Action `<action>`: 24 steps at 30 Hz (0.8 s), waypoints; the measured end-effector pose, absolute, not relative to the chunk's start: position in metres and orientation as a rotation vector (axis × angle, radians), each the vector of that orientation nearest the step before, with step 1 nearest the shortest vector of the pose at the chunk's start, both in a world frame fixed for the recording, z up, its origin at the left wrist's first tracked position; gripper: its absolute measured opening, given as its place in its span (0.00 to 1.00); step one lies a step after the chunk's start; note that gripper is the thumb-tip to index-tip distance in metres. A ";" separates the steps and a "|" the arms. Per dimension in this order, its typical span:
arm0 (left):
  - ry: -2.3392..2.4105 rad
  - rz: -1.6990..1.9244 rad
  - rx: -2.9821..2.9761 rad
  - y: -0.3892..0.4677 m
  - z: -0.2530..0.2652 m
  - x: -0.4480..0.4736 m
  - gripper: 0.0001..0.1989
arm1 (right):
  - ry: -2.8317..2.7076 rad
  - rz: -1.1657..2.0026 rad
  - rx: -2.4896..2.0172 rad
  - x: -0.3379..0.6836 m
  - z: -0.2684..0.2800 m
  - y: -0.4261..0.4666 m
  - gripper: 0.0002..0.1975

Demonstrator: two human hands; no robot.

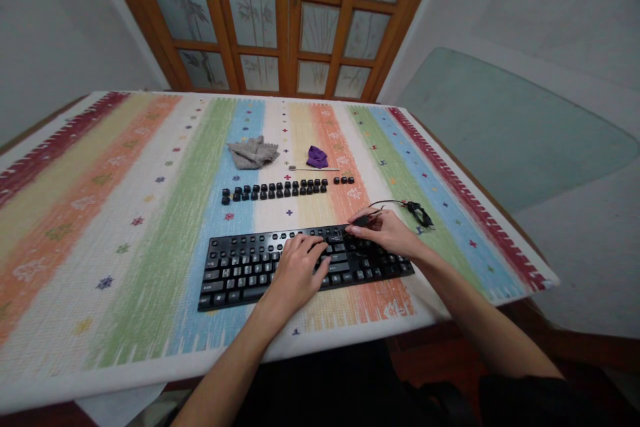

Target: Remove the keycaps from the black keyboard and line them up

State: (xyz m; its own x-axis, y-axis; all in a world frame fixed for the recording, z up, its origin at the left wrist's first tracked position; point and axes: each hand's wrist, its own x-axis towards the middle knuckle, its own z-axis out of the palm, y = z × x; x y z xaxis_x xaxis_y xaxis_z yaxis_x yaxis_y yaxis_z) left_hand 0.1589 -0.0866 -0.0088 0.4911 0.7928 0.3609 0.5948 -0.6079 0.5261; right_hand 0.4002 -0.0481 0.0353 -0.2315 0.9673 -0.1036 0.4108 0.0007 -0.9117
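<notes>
A full-length black keyboard (pixel 339 267) with pale-marked keys lies flat and slightly askew, its left end nearer the viewer, its far rows more sparsely spaced. Held low at its far side, right of centre, is a small dark tool (pixel 361 220). Loose black keys (pixel 287 193) stand beyond in two lines, three more set apart rightward.

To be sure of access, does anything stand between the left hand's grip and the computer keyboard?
Nothing visible: the left hand's grip is directly over the computer keyboard. Loose keycaps lie farther away, not between.
</notes>
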 end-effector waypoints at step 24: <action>1.196 0.800 2.423 -0.088 -0.008 0.160 0.11 | -1.870 0.979 -1.478 0.413 0.024 -0.059 0.15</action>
